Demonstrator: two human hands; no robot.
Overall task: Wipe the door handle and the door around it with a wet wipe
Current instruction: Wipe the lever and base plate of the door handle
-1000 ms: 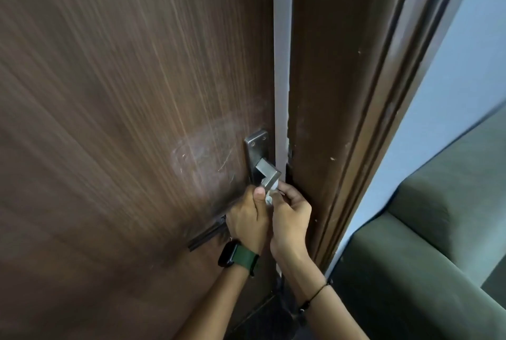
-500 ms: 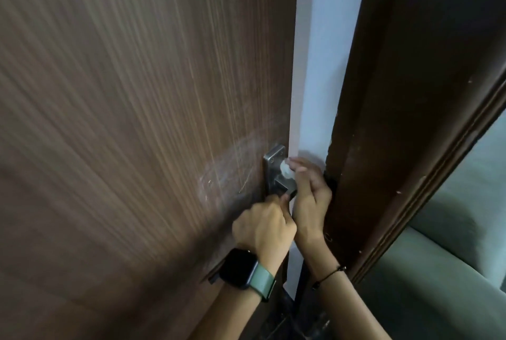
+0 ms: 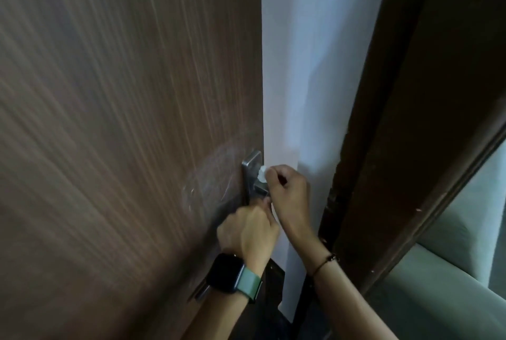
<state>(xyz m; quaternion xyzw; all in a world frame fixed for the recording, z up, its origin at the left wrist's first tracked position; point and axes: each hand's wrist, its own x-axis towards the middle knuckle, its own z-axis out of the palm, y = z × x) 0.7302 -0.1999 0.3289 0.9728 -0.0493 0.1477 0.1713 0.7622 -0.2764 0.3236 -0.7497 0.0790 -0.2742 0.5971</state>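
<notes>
- Door (image 3: 123, 134): brown wood grain, fills the left and centre of the view, stands ajar; its free edge runs down the middle of the frame
- Wall (image 3: 315, 65): pale, seen through the gap between the door edge and the door frame
- Door frame (image 3: 410, 120): dark brown, slants down the right side; small pale chips show on it
- Sofa (image 3: 451, 285): grey-green, lower right corner, beyond the door frame
- Smeared patch (image 3: 208, 180): dull, cloudy area with fine scratches on the door face, just left of the handle plate
- Right hand (image 3: 287, 191): at the door edge, knuckles toward the camera, fingers curled in and pinching the wet wipe against the top of the handle; a thin dark bracelet (image 3: 325, 260) on the wrist
- Left hand (image 3: 246, 232): just below the handle, touching the right hand, fingers curled toward the lower part of the handle; what they grip is hidden, so cannot tell if they hold anything
- Watch (image 3: 227, 274): black face, green strap, on the left wrist
- Door handle (image 3: 253, 172): grey metal plate and lever at the door's edge, lower centre, partly covered by both hands
- Wet wipe (image 3: 262, 174): small white wad, bunched at the right fingertips, touching the handle just below the plate's top
</notes>
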